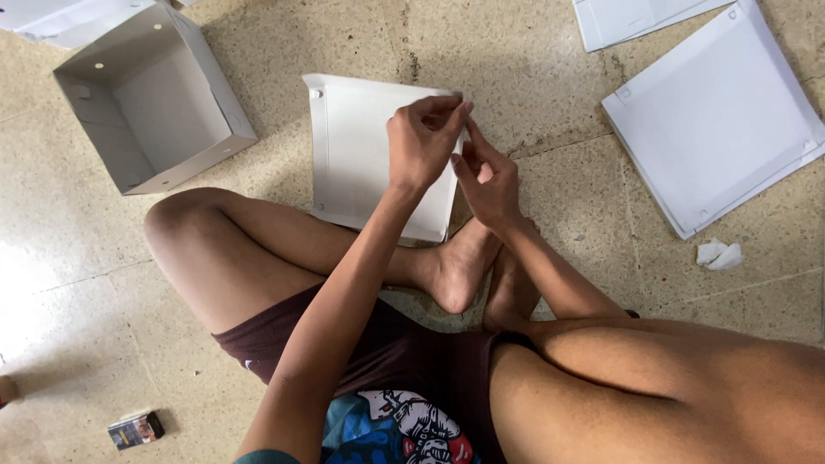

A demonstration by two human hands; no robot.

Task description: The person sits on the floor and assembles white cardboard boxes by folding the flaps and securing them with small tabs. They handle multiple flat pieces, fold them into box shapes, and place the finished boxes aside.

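Note:
I sit cross-legged on a tiled floor. A flat white cardboard sheet (352,155) with folded edges lies in front of my feet. My left hand (421,142) pinches the sheet's right edge near its top corner, fingers closed on it. My right hand (488,182) is just beside it, fingertips pressed to the same edge lower down. Both hands cover part of that edge, so the fold under them is hidden.
An assembled open white box (155,94) stands at the upper left. A stack of flat white sheets (718,116) lies at the right, more sheets (627,17) at the top. Crumpled white paper (719,254) sits right; a small dark packet (135,430) lies bottom left.

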